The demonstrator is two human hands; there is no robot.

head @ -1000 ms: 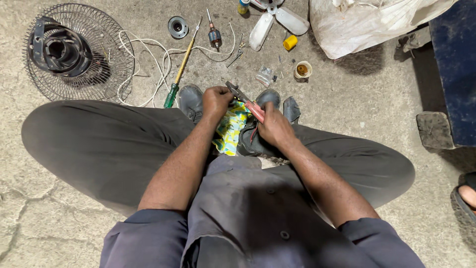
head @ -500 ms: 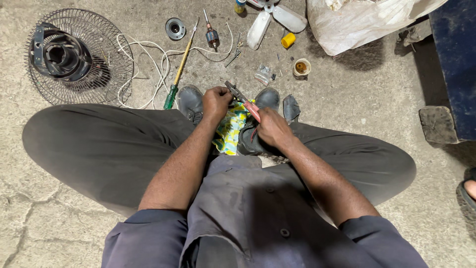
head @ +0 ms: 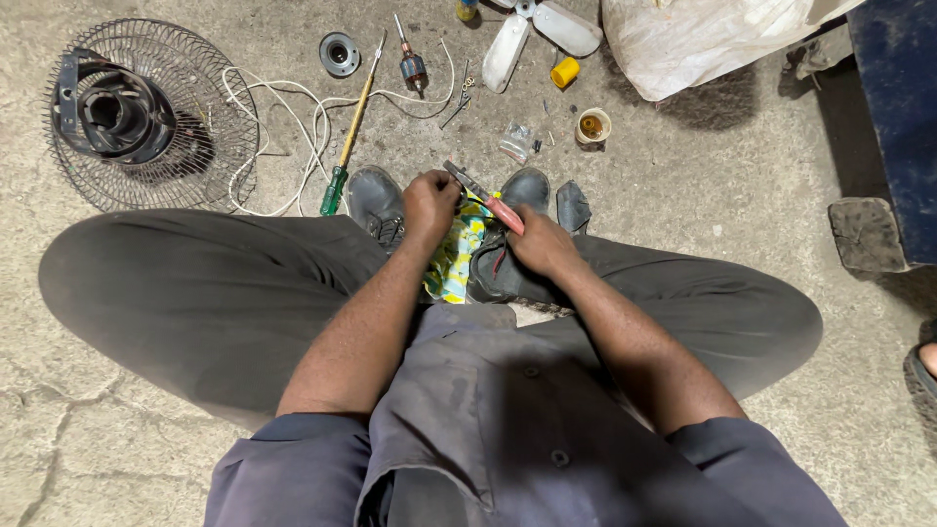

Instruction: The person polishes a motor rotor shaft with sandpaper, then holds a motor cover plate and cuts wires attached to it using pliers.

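I sit on a concrete floor with my knees spread and my shoes together. My right hand (head: 540, 244) grips red-handled pliers (head: 485, 199), whose jaws point up and left toward my left hand (head: 429, 201). My left hand is closed over a small part by the plier tips; the part itself is hidden by the fingers. A yellow, green and blue patterned cloth (head: 457, 256) lies between my feet, under both hands.
A wire fan guard with a black motor housing (head: 137, 117) lies at far left. White cable (head: 293, 127), a green-handled screwdriver (head: 349, 132), a motor rotor (head: 412, 66), white fan blades (head: 532, 34), small cups and a white plastic bag (head: 703, 39) lie ahead. Blue furniture (head: 898, 107) stands right.
Both hands stay at the same spot between my shoes with the pliers held. Only the view has shifted slightly.
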